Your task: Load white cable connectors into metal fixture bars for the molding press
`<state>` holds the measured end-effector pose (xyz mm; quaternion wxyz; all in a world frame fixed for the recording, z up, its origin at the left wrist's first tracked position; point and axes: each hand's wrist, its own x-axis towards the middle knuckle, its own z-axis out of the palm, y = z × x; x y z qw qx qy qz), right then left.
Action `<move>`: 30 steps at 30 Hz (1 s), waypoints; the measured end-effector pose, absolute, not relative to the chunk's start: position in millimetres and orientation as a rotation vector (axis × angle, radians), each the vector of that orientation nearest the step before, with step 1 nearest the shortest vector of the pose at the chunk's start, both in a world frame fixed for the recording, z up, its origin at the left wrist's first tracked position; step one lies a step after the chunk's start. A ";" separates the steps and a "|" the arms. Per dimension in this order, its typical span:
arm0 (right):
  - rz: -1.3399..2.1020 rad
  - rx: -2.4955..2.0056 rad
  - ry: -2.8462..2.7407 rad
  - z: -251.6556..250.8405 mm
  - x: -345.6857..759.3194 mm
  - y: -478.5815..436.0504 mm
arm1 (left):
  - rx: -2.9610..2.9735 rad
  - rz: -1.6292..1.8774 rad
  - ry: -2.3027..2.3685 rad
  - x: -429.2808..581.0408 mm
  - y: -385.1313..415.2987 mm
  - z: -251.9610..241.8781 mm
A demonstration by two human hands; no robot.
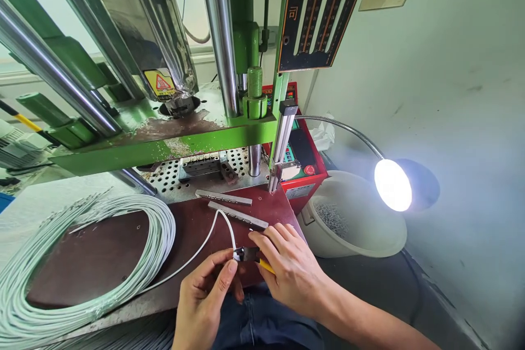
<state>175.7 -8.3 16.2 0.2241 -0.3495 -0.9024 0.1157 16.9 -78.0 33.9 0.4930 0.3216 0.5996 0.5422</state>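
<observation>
Pinched in the left hand (203, 292), between thumb and fingers, is the end of a white cable (232, 233); the right hand (283, 262) clasps yellow-handled cutters (248, 254), their dark nose right up at that end. I can't tell from here how deep the blades bite — the fingers partly hide it. To my eye that closeness is the chief worry: the left thumb is just beside the metal, so a slip or too hard a squeeze could nick skin or spoil the cable. Both hands work at the near edge of the brown table (188, 224), by the person's lap (266, 317), where a loose scrap could drop. The cable arches and runs left toward a big coil (162, 229); should that slide, it could tug the end free. Two metal bars (223, 197) lie just beyond — a careless knuckle could knock the nearer one. Glare from the lamp (392, 185) on the right might mislead the eye.
</observation>
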 end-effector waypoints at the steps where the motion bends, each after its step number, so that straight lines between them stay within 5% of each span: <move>1: 0.307 -0.963 -2.490 16.1 175.4 -8.4 | 0.784 1.317 1.455 17.2 -78.2 34.0; 9: 0.238 -0.982 -2.478 5.9 176.9 -8.2 | 0.844 1.286 1.522 17.9 -77.7 36.0; 16: 0.718 -0.968 -2.099 3.0 180.2 -5.7 | 0.805 1.333 1.521 21.9 -77.7 37.5; 22: 0.349 -1.269 -2.098 -13.0 207.3 23.8 | 0.746 1.334 1.398 19.4 -76.2 32.6; 30: 0.288 -1.236 -2.338 -53.9 220.9 17.1 | 0.876 1.043 1.253 62.1 -68.1 17.6</move>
